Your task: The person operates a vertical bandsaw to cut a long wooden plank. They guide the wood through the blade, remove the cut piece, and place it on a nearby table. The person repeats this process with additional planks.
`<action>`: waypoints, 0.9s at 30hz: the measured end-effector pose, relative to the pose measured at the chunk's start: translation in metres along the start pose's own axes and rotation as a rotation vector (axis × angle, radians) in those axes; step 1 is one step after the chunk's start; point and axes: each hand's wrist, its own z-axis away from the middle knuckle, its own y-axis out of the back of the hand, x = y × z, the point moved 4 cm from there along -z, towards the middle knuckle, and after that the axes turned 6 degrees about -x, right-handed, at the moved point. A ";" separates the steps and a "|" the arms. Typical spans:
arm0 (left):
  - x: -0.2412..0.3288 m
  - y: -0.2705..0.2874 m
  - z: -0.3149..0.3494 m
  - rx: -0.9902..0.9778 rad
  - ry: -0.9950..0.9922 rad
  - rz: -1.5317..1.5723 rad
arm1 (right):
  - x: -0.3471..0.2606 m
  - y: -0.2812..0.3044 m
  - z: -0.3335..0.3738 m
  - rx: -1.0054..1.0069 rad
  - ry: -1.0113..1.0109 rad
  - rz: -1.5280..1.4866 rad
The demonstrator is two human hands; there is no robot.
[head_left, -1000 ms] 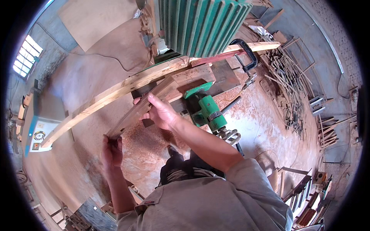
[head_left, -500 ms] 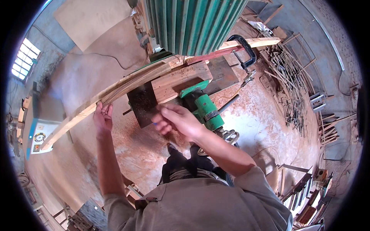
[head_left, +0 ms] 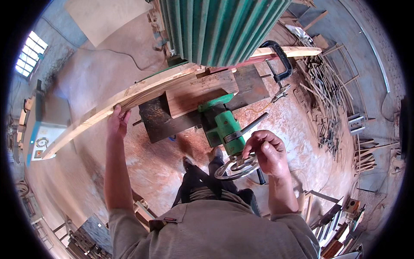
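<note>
A long, curved wooden beam [head_left: 92, 113] runs across the machine from the lower left to the far right. At its near edge, my left hand [head_left: 118, 123] holds the beam between thumb and fingers. My right hand [head_left: 271, 153] is raised on the right with loosely curled fingers, and I make out nothing in it. Just left of that hand is a metal handwheel [head_left: 222, 173] on the green clamp [head_left: 228, 129]. The clamp's green pad presses against a wooden block [head_left: 189, 95], which lies on the dark metal machine table [head_left: 157, 129] beside the beam.
A ribbed green motor housing [head_left: 220, 30] rises over the beam's middle. A black G-clamp [head_left: 282, 62] grips the beam's right part. Thin wood strips [head_left: 323, 99] are heaped at right. A control box [head_left: 47, 138] stands at left. Sawdust covers the floor.
My right hand has moved right and back, from near the machine table to beside the handwheel. The left hand stays at the beam. The view has shifted slightly.
</note>
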 end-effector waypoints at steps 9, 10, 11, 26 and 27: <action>-0.027 -0.024 -0.006 -0.030 0.034 -0.044 | -0.019 0.050 0.006 0.206 0.115 0.196; -0.029 -0.026 -0.006 -0.025 0.025 -0.042 | -0.021 0.054 0.006 0.217 0.125 0.213; -0.031 -0.028 -0.006 -0.019 0.015 -0.040 | -0.024 0.057 0.006 0.227 0.134 0.229; -0.040 -0.043 0.001 0.063 -0.012 -0.188 | 0.010 0.152 0.005 0.786 0.087 0.351; -0.039 -0.044 0.002 0.063 -0.009 -0.201 | 0.015 0.155 0.002 0.832 0.092 0.347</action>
